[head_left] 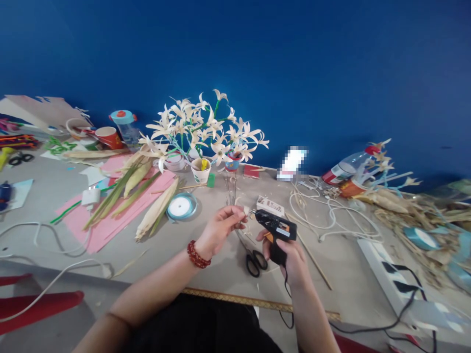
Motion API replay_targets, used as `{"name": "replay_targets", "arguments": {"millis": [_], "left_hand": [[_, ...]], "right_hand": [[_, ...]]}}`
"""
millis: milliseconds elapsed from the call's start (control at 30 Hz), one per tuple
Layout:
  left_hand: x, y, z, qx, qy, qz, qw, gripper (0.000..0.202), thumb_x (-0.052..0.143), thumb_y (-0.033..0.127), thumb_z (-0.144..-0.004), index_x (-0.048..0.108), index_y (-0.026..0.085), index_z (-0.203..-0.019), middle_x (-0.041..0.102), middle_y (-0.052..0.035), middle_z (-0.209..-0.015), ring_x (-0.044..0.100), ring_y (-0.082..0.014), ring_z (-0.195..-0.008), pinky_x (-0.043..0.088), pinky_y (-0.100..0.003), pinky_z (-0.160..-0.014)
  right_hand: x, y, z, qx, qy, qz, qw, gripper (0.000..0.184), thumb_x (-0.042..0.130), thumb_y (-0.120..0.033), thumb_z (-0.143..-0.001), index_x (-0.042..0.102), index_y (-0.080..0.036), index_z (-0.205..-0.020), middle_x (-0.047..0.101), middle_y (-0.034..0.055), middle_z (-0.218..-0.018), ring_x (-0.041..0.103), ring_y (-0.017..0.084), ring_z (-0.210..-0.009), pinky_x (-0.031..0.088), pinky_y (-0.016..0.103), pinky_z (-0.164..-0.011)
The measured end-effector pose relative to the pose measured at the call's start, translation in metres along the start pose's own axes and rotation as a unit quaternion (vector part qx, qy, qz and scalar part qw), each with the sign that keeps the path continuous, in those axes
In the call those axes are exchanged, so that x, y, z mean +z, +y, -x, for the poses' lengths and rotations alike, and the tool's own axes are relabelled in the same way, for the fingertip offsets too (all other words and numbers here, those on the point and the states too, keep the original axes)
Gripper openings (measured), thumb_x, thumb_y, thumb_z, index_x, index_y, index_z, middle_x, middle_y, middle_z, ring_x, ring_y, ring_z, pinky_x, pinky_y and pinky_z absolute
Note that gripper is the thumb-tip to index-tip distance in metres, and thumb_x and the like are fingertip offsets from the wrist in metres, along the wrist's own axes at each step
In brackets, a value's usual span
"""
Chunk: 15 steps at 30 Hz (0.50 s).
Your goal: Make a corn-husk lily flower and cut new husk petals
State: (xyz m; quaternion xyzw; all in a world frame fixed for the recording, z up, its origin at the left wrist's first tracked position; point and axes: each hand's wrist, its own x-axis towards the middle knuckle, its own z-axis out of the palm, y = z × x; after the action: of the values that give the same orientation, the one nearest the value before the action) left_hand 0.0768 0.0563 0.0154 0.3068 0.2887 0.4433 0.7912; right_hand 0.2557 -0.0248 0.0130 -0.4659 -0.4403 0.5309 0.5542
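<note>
In the head view, my right hand (292, 260) is wrapped around the handle of a black glue gun (276, 224), its nozzle pointing left. My left hand (224, 225), with a red beaded bracelet (198, 254) at the wrist, pinches a small pale piece (246, 210) between thumb and fingertips. The piece looks like corn husk, but it is too small to be sure. The nozzle is close beside it; whether they touch I cannot tell. Black-handled scissors (256, 263) lie on the table just below, between both hands.
Husk flowers (213, 128) stand in cups at the back. Left are corn husks (156, 210), pink paper (110, 230) and a ribbon roll (180, 207). A power strip (382, 274), cables (331, 211), a thin stick (312, 260) and a tilted bottle (346, 166) lie to the right.
</note>
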Motion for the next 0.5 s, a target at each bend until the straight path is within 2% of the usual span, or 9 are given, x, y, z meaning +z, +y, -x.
{"name": "replay_targets", "arguments": {"millis": [133, 233, 500], "left_hand": [[0.0015, -0.0005, -0.0006, 0.005, 0.004, -0.002, 1.000, 0.024, 0.082, 0.032, -0.071, 0.067, 0.014, -0.073, 0.069, -0.0063, -0.103, 0.063, -0.0133, -0.080, 0.050, -0.027, -0.073], [0.0025, -0.0015, -0.0001, 0.005, -0.009, 0.000, 1.000, 0.023, 0.081, 0.032, -0.072, 0.067, 0.015, -0.075, 0.069, -0.0052, -0.096, 0.063, -0.0137, -0.079, 0.050, -0.028, -0.073], [0.0029, -0.0079, -0.0012, 0.014, -0.003, 0.008, 1.000, 0.021, 0.082, 0.031, -0.072, 0.069, 0.015, -0.076, 0.066, -0.0009, -0.078, 0.062, -0.0126, -0.075, 0.050, -0.027, -0.074]], "right_hand": [[-0.0005, 0.0014, 0.0003, -0.001, -0.001, 0.001, 1.000, 0.027, 0.056, -0.036, -0.085, 0.072, -0.014, -0.087, 0.067, 0.0084, -0.076, 0.052, 0.016, -0.052, 0.039, 0.031, -0.051], [-0.0011, 0.0036, 0.0001, -0.006, 0.003, 0.004, 1.000, 0.024, 0.056, -0.034, -0.086, 0.071, -0.015, -0.086, 0.068, 0.0093, -0.084, 0.054, 0.016, -0.052, 0.040, 0.031, -0.051], [-0.0020, 0.0052, 0.0018, -0.007, -0.003, 0.020, 1.000, 0.025, 0.054, -0.034, -0.087, 0.070, -0.015, -0.089, 0.068, 0.0081, -0.083, 0.054, 0.016, -0.053, 0.040, 0.031, -0.053]]}}
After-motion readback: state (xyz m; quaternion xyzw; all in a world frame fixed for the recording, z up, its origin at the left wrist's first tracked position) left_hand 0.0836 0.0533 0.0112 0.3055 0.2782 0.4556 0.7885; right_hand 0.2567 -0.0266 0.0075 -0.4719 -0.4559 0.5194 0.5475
